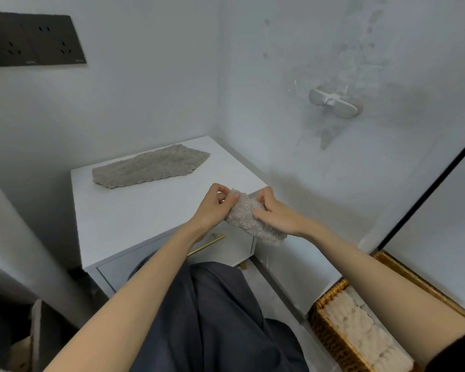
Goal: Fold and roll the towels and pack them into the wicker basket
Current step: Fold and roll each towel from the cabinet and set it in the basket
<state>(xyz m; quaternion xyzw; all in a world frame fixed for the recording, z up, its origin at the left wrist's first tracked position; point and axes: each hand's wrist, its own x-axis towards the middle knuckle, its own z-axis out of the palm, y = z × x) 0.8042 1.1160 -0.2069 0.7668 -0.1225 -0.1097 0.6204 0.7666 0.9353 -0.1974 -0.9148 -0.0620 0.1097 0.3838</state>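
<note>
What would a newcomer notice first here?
At centre, the left hand and right hand grip a rolled grey towel over the front corner of the white cabinet. A flat grey towel lies at its back, and a wicker basket holding cream towels sits lower right.

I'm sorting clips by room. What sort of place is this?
Probably a home bathroom or laundry corner: a white cabinet stands in the corner, a small plastic holder is stuck to the wall, and a wicker basket holds rolled towels.
</note>
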